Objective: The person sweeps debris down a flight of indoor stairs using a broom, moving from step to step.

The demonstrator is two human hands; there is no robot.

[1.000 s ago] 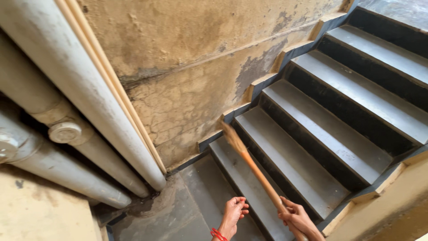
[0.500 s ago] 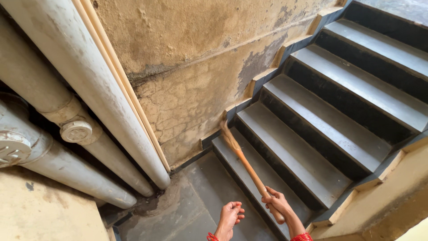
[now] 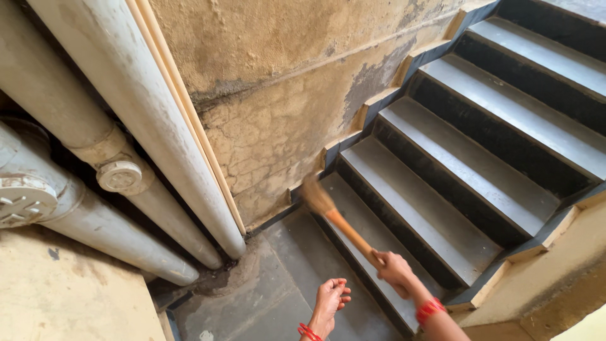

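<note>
A: What is the right hand (image 3: 394,270) doing?

B: Its fingers are clenched around the orange handle of a grass broom (image 3: 334,218). The handle runs up and to the left from the fist, and the pale bristle end is blurred, low over the left end of the bottom step (image 3: 379,252), close to the dark skirting at the foot of the wall (image 3: 278,95).

A: Are the bristles touching the step?

B: I cannot tell; the blur hides the tips.

A: And the left hand (image 3: 329,304)?

B: It holds nothing. The fingers are loosely curled, palm turned up, hanging over the grey landing floor (image 3: 278,297) just left of the bottom step. A red thread band sits on that wrist, and red bangles (image 3: 429,309) ring the right wrist.

A: What lies around them?

B: Grey stone stairs (image 3: 492,126) climb to the upper right, with black risers and a dark skirting stepping up beside them. The wall is yellowish plaster, cracked and stained, with grey patches near the steps. To the left, several thick pale pipes (image 3: 132,113) slant down to the landing corner, one with a round screw cap (image 3: 118,175) on a joint. A thin cream conduit runs along the nearest pipe. A yellowish ledge fills the lower left corner.
</note>
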